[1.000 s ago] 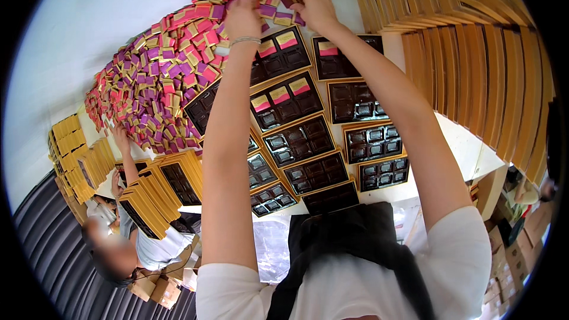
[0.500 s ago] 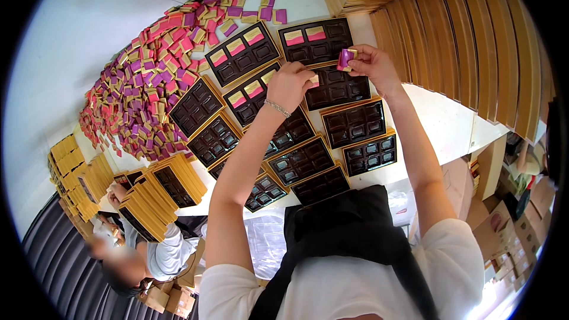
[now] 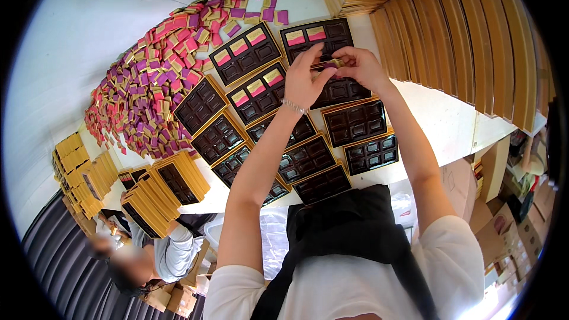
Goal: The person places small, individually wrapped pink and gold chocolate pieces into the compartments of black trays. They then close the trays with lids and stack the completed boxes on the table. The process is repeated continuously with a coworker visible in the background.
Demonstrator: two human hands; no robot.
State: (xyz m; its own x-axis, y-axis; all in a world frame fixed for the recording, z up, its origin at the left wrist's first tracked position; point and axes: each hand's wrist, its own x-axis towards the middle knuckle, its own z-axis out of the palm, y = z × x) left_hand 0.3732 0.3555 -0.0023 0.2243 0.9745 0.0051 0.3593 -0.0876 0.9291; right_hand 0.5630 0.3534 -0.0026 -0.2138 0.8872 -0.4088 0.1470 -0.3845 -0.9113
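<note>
My left hand (image 3: 303,82) and my right hand (image 3: 363,71) meet above the dark trays. Between their fingertips are small purple-and-gold wrapped packets (image 3: 332,64), partly covered, so I cannot tell how many. Thumb and fingers of each hand close on them. Under the hands, a dark six-compartment tray (image 3: 344,90) is partly hidden. Behind it, another tray (image 3: 323,31) has two pink-and-gold packets (image 3: 316,33) in its far row. To the left, one tray (image 3: 244,54) carries a row of three such packets, and a nearer tray (image 3: 258,88) also has a row of them.
A large heap of pink, purple and gold packets (image 3: 155,77) spreads over the white table at the left. Several bare trays (image 3: 355,123) lie nearer me. Stacked gold boxes (image 3: 456,47) stand at the right. Another person (image 3: 172,255) is beside more stacked trays (image 3: 151,207).
My left hand has left the tray where it held a pink packet and moved to my right hand. The right hand has shifted left with its purple packet. The other person's hand has withdrawn from the stacked trays.
</note>
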